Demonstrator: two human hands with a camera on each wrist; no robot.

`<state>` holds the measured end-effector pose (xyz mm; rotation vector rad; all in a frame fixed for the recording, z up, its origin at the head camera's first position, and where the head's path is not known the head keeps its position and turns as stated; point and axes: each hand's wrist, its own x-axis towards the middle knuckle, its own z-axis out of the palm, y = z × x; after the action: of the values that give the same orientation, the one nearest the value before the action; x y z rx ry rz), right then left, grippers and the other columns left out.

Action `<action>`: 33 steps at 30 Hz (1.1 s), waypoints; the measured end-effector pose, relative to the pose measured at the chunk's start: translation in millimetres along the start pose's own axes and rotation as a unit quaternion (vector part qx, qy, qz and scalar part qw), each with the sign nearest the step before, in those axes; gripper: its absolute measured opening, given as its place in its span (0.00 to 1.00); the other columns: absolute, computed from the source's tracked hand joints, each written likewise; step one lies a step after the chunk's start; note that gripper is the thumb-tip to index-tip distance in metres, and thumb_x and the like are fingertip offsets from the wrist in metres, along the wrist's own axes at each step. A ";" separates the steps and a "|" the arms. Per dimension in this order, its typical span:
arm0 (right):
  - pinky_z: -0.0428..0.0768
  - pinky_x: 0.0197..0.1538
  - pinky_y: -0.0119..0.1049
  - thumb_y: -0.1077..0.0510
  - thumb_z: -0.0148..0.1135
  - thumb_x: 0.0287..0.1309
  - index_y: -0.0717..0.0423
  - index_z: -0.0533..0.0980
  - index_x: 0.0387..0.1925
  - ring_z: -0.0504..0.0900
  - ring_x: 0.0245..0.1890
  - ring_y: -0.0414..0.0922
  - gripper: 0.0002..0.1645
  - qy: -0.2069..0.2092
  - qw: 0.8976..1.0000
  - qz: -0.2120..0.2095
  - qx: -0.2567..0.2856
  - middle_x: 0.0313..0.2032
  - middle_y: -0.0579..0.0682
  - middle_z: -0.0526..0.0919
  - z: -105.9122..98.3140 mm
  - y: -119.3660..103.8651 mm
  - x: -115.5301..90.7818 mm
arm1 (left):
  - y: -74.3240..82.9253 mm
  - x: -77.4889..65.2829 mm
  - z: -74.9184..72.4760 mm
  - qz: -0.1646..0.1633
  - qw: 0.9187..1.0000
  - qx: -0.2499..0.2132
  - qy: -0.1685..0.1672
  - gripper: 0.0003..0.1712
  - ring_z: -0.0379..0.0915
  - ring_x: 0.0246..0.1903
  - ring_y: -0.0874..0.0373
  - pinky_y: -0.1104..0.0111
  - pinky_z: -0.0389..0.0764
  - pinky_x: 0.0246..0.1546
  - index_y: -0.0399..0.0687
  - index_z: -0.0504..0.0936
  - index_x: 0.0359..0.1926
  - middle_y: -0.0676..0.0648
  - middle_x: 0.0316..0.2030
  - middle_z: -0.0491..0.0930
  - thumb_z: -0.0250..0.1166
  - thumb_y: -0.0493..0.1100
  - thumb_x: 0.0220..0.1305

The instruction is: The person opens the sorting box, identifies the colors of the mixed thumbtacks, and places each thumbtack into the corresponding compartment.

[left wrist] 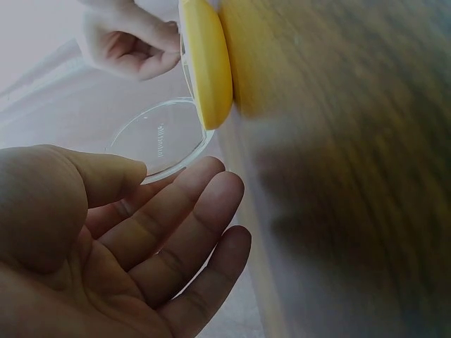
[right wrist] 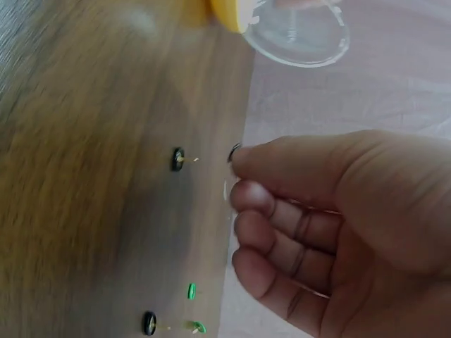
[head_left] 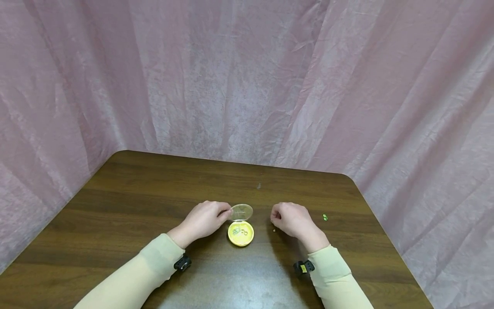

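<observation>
Your left grip (head_left: 204, 216) is pinching the clear lid (head_left: 242, 212) of the yellow case (left wrist: 209, 67); your right grip (head_left: 293, 219) is curving by a black piece (right wrist: 235, 151), whether holding it I cannot tell.

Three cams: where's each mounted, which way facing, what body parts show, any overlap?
Head: on the person's head, facing forward and down at the table and curtain; left hand, right hand and both sleeves show.
Left wrist: on that wrist, facing the clear lid and yellow case; left hand large, right hand beyond.
Right wrist: on that wrist, facing along the table toward black pieces and green pieces; right hand large.
Both wrist views share the yellow case and clear lid.
</observation>
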<state>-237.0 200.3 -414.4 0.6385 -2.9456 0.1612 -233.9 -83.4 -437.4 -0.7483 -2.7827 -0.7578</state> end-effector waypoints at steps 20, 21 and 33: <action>0.76 0.47 0.57 0.49 0.67 0.62 0.59 0.80 0.42 0.77 0.33 0.46 0.17 -0.067 0.860 0.011 0.506 0.32 0.50 0.79 -22.4 -7.6 4.1 | 0.1 1.6 0.1 -0.010 1.000 -0.001 -0.006 0.10 0.75 0.31 0.67 0.64 0.74 0.37 0.57 0.87 0.43 0.63 0.34 0.82 0.60 0.50 0.71; 0.75 0.48 0.59 0.49 0.67 0.62 0.61 0.80 0.43 0.77 0.33 0.46 0.19 -0.071 0.847 0.010 0.527 0.31 0.51 0.78 -23.3 -8.2 4.1 | 0.1 1.6 0.0 -0.010 1.000 -0.001 -0.006 0.10 0.75 0.31 0.67 0.64 0.74 0.37 0.57 0.87 0.43 0.63 0.34 0.82 0.61 0.50 0.71; 0.75 0.42 0.36 0.64 0.55 0.70 0.59 0.75 0.41 0.75 0.34 0.43 0.03 -0.113 0.662 -0.072 0.738 0.35 0.49 0.76 -24.2 -12.3 2.2 | -0.1 1.4 0.5 -0.003 1.000 -0.002 -0.001 0.10 0.75 0.30 0.68 0.65 0.74 0.36 0.57 0.87 0.42 0.63 0.33 0.82 0.61 0.50 0.71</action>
<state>-231.5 191.4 -389.3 0.9627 -2.1964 2.6692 -235.2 -82.7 -437.5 -0.7406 -2.7868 -0.7656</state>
